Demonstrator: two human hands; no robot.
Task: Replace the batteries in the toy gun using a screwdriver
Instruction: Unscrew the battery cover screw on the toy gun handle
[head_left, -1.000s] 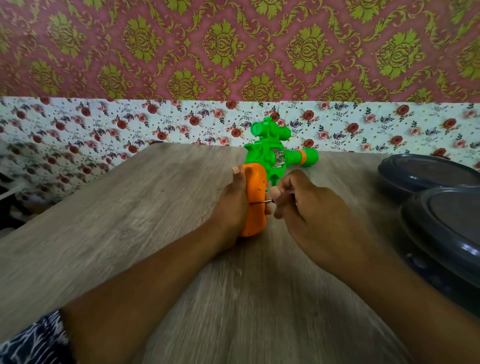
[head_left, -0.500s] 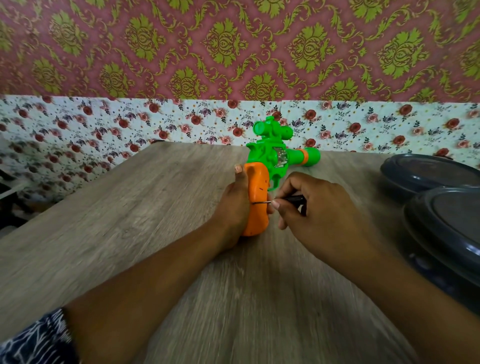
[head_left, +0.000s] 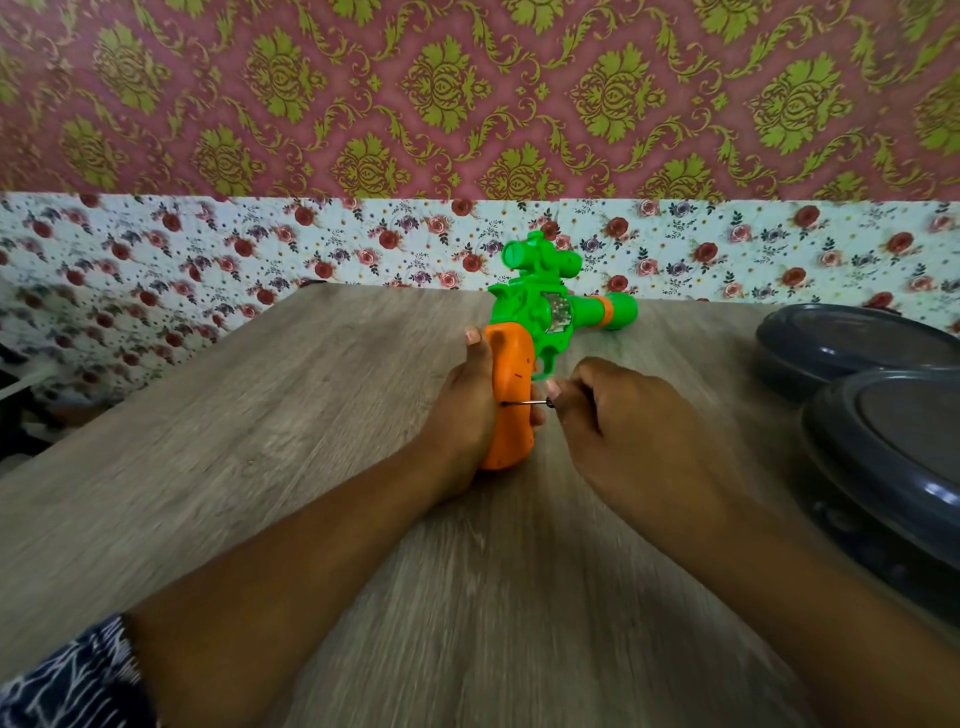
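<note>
On the table (head_left: 260, 441), our left hand (head_left: 462, 415) grips the toy gun (head_left: 511, 400); our right hand (head_left: 623, 415) pinches the screwdriver (head_left: 524, 402), whose tip, seemingly seated, could slip and strip the screw.

Screwdriver (head_left: 525, 403): only the thin shaft shows; handle buried in the right hand (head_left: 623, 415). Tip contact with the orange grip (head_left: 509, 400) too small to resolve. Left hand (head_left: 462, 410) covers the grip's far side. Two dark lidded containers (head_left: 893, 467) at the tabletop's right edge, cut off by frame.
</note>
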